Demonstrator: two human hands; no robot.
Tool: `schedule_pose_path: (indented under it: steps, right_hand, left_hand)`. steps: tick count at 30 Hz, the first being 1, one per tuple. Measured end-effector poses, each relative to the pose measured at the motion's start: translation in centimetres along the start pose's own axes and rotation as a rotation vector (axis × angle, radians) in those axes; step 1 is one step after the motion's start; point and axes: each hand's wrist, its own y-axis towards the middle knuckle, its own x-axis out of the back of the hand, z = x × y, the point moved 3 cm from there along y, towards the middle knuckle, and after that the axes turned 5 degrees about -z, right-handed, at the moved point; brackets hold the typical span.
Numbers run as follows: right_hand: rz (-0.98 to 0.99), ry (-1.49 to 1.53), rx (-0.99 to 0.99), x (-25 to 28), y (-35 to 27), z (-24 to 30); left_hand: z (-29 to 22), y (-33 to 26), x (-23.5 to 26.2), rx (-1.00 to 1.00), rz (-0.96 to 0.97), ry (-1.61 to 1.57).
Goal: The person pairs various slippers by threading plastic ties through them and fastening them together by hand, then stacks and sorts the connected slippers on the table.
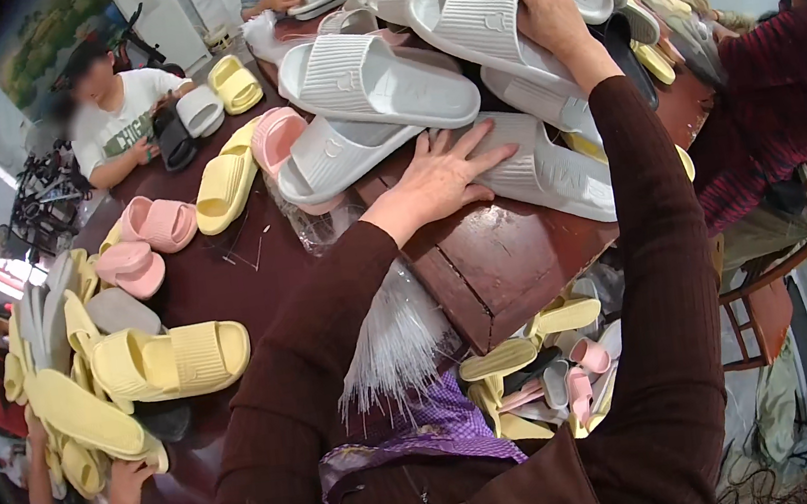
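My left hand (440, 179) lies flat with fingers spread on a white slide sandal (555, 173) at the edge of a dark wooden table (505, 260). My right hand (551, 17) reaches higher and rests on top of a heap of white ribbed sandals (466, 23), its fingers curled over one. Other white sandals (372, 79) are piled between and left of the hands. A pink sandal (274, 139) peeks from under the white ones. Both arms wear dark brown ribbed sleeves.
Yellow sandals (175, 361) and pink sandals (153, 222) lie across the left of the table. A person in a white shirt (120, 115) sits far left; another in red stripes (778, 105) is at right. More small sandals (550, 375) lie below the table.
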Motion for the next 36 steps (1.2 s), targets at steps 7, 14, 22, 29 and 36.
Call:
schedule_pose_path:
  steps: [7, 14, 22, 29, 36]
  right_hand:
    - [0.084, 0.01, 0.136, 1.0, 0.6, 2.8]
    - [0.356, -0.025, 0.181, 0.2, -0.4, 6.1]
    - [0.371, -0.188, 0.206, 1.9, -1.6, 3.8]
    - [0.418, -0.208, 0.116, 1.0, -4.3, 5.7]
    - [0.45, -0.018, -0.363, 3.9, -5.9, 13.0]
  left_hand:
    - [-2.1, -5.4, 3.6, 0.146, -0.057, -0.025]
    - [-2.4, -15.5, 12.6, 0.296, -0.287, -0.406]
    - [-7.7, -28.1, 30.9, 0.053, -0.864, -0.83]
    - [-7.9, -34.7, 32.7, 0.178, -0.929, -0.73]
    - [-2.7, -29.2, 33.5, -0.193, -0.968, -0.735]
